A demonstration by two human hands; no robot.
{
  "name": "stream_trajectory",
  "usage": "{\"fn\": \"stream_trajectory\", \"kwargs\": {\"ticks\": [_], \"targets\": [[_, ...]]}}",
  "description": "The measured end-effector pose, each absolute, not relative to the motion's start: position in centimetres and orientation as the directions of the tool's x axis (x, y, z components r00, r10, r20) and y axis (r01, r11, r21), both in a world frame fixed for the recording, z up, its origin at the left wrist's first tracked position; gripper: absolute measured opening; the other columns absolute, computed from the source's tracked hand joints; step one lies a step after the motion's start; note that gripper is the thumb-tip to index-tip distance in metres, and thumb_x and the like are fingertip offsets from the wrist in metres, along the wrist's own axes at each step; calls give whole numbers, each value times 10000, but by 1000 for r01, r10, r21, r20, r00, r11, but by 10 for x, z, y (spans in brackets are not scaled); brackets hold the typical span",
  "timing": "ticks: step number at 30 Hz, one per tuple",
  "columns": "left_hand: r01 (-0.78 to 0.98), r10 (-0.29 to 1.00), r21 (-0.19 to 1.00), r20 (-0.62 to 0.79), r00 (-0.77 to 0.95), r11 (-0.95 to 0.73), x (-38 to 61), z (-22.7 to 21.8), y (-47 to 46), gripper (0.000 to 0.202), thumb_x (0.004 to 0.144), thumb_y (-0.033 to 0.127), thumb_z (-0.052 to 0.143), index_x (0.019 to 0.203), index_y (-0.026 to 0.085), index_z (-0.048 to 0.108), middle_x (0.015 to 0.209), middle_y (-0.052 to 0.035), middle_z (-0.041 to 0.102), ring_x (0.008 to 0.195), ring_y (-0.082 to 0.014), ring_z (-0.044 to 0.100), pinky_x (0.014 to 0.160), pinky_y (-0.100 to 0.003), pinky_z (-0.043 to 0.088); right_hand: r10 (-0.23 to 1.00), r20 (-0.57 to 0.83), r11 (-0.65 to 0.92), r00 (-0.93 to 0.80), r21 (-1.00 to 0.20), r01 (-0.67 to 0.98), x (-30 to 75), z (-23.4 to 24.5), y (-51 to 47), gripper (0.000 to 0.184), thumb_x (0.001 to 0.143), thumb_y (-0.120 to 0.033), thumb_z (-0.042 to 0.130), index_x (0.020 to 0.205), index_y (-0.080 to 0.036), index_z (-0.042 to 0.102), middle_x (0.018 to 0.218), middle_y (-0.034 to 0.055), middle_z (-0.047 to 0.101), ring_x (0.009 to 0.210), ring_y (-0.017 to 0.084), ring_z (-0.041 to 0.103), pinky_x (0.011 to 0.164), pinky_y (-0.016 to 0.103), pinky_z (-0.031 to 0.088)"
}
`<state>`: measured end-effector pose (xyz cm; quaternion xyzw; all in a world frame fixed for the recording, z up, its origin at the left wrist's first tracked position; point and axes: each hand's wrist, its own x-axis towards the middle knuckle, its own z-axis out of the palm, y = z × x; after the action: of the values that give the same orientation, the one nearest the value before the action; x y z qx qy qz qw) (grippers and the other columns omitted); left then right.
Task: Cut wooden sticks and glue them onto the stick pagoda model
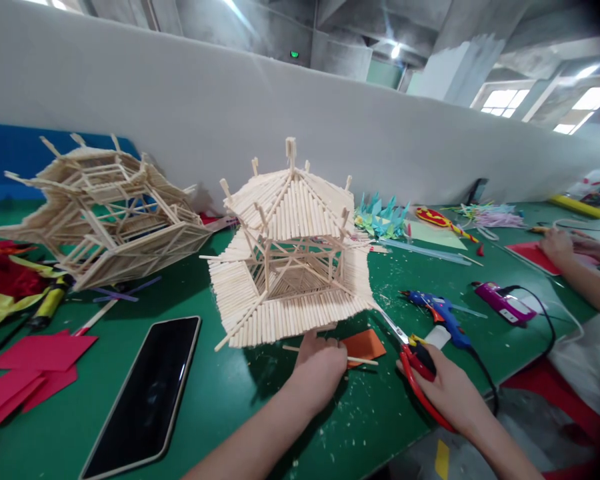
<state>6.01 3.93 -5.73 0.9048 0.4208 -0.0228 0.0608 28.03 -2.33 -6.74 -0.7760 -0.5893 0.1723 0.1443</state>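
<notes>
A pavilion model of pale wooden sticks (290,257) stands tilted on the green table (220,407) in the middle. My left hand (319,368) is closed at the near edge of its lower roof, gripping the model from below. My right hand (447,389) is wrapped round the red handles of a pair of scissors (411,353); the blades point up and left at the roof's right corner. A loose stick (361,361) and an orange paper piece (365,345) lie between my hands.
A second stick model (105,213) sits at the left, a black phone (147,393) lies at the front left, and red paper sheets (35,367) lie beyond it. A blue glue gun (440,313) and a purple one (503,301) lie right. Another person's hands (563,247) work at the far right.
</notes>
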Motion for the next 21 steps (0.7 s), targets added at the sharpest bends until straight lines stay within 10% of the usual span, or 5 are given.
{"fn": "stream_trajectory", "kwargs": {"ticks": [21], "targets": [[757, 775, 311, -87, 626, -576, 53, -39, 23, 142, 809, 119, 435, 806, 155, 573, 743, -48, 682, 707, -194, 641, 770, -383, 444, 970, 242, 30, 9, -156, 987, 270, -88, 4, 428, 772, -368, 468, 1113, -110, 488, 1055, 142, 574, 976, 264, 538, 843, 387, 441]]}}
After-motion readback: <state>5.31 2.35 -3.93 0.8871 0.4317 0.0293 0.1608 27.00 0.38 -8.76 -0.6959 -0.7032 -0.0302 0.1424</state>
